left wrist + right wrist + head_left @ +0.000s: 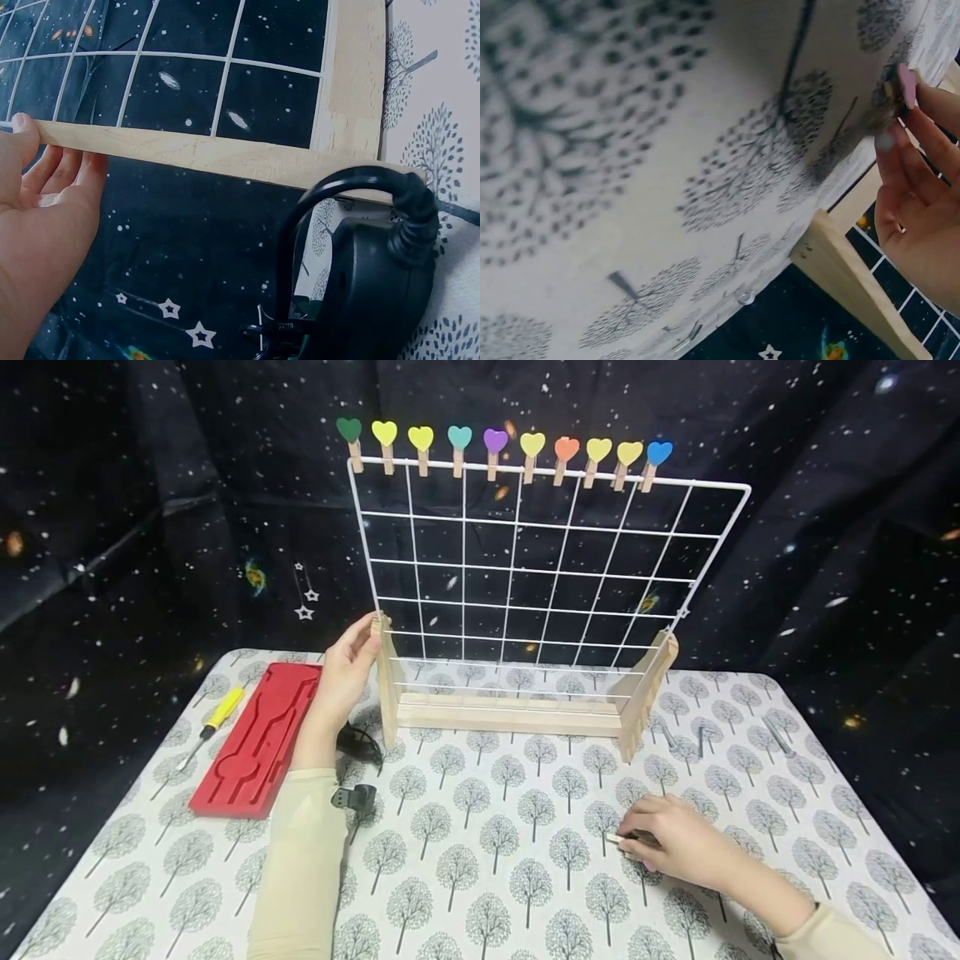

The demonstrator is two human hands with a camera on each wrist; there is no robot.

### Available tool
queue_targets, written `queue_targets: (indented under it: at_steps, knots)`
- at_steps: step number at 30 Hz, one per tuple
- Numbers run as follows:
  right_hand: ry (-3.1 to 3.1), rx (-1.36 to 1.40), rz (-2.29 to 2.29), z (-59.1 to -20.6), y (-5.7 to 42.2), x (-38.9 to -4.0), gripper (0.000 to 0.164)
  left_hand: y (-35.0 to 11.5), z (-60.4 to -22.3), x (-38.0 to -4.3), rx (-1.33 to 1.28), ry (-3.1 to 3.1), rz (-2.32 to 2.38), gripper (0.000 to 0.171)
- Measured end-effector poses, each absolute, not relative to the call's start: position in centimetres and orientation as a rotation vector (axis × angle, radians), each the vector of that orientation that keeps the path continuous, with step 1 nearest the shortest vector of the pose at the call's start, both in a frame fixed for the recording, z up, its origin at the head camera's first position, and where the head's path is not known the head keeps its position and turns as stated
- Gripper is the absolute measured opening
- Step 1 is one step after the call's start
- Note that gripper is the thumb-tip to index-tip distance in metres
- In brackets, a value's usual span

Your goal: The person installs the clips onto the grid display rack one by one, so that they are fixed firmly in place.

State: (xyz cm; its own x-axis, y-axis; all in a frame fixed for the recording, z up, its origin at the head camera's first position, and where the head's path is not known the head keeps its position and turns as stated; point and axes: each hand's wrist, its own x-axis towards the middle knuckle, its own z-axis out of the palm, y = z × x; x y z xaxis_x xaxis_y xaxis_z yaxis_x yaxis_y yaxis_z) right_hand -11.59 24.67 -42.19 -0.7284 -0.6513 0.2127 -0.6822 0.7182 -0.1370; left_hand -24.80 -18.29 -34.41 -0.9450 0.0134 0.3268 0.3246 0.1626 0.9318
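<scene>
My left hand (pixel 347 675) grips the upper end of the left wooden side piece (pixel 195 154) of a stand, thumb on one face and fingers on the other. The stand's wooden crossbar (pixel 510 717) rests on the table. A white wire grid (pixel 463 566) leans back in it, with a row of heart-topped clothespins, such as a blue one (pixel 660 452), along its top edge. My right hand (pixel 678 843) is low over the tablecloth at the right front. Its fingertips pinch a small clothespin with a pink heart (pixel 907 85), partly hidden by the fingers.
On the left lie a red moulded tray (pixel 255 743) and a yellow-handled screwdriver (pixel 223 707). Small metal pieces (pixel 777 737) lie at the right, beyond the stand. A black part with a thick cable (pixel 382 270) is close to my left wrist. A dark star-patterned cloth hangs behind.
</scene>
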Motion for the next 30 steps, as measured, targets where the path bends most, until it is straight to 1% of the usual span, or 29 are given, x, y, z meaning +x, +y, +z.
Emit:
queue_targets:
  at_steps: [6,13,19,23,27,30]
  knots:
    - [-2.807,0.971,0.224,-42.3,24.0,-11.4,0.009,-18.3,-34.3,-24.8,-0.337,-2.195,-1.864,0.046]
    - [-2.798,0.799,0.244,-42.4,23.8,-11.4,0.014,-18.3,-34.3,-24.6,-0.336,-2.197,-1.854,0.045]
    - [-2.704,0.797,0.319,-42.3,24.0,-11.5,0.015,-18.3,-34.2,-24.6,-0.348,-2.195,-1.851,0.045]
    - [-2.756,0.770,0.547,-41.9,24.3,-11.4,0.012,-18.3,-34.2,-24.6,-0.343,-2.201,-1.849,0.045]
    - [-2.812,0.635,0.888,-40.8,24.6,-11.4,0.012,-18.3,-34.2,-24.5,-0.335,-2.209,-1.849,0.046]
    - [-2.804,0.572,1.103,-39.7,25.2,-11.6,0.015,-18.3,-34.3,-24.5,-0.341,-2.209,-1.854,0.046]
